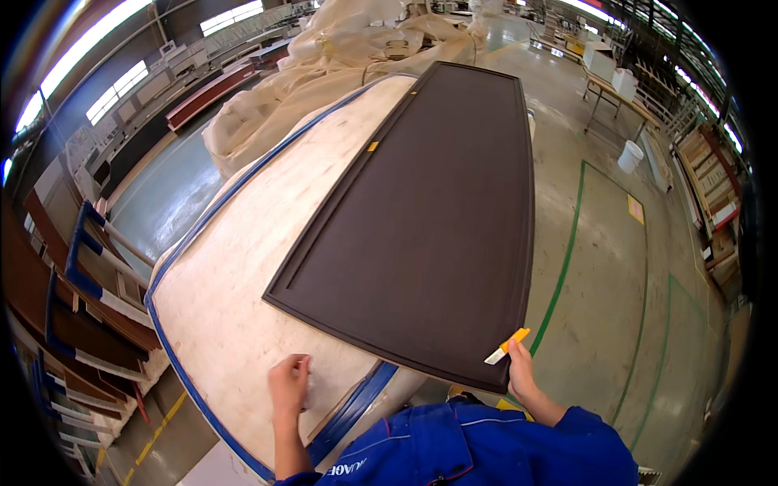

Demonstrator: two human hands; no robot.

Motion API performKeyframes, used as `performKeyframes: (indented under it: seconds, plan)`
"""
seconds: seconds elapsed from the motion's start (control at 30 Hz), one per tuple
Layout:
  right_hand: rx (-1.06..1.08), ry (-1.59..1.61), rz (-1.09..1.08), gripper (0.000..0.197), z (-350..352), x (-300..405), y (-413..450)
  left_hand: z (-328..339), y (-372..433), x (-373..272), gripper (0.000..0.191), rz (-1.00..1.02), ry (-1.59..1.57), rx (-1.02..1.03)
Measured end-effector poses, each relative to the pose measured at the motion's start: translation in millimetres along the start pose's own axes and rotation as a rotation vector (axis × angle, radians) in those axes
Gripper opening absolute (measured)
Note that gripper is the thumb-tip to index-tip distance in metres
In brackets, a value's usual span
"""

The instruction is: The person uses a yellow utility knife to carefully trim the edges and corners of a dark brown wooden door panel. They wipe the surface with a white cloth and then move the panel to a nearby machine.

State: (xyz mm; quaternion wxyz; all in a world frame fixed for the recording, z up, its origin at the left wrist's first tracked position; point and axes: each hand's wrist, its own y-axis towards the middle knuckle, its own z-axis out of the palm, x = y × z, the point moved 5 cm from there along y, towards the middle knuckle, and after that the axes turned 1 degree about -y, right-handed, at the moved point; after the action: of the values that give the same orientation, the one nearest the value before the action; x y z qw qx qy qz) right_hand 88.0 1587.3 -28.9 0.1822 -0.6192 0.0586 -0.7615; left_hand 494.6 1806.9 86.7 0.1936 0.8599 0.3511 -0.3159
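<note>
A dark brown panel with a raised moulded border lies lengthwise away from me on a padded worktable. Its near right corner reaches past the table's edge. At that corner my right hand grips a yellow-handled blade tool, seemingly a utility knife, its pale end pointing over the panel. My left hand hovers or rests over the table's pale surface, left of the panel's near edge. Its fingers are curled; whether they hold something small and pale cannot be told. Two small yellow tabs sit along the panel's left border.
Blue trim edges the table. Beyond it, translucent plastic sheeting covers a bulky heap. Racks with blue-and-white padded arms hold panels on the left. To the right are green floor lines, a white bucket and a wheeled table.
</note>
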Motion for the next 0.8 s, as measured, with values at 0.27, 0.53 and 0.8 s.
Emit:
performKeyframes:
  seconds: [0.27,0.53,0.8]
  plan:
    - [0.147,-0.095,0.093,0.031,94.4,-42.2,-12.9,-53.7,8.7,11.0,0.016,-0.076,0.007,-0.208]
    - [1.000,-0.522,-0.023,0.033,242.3,70.4,-62.8,-81.5,25.9,15.7,0.016,-0.063,0.138,-0.254]
    - [0.675,-0.787,-0.526,0.026,151.2,54.7,-5.2,-25.7,27.9,-8.5,0.011,-0.006,0.139,-0.172]
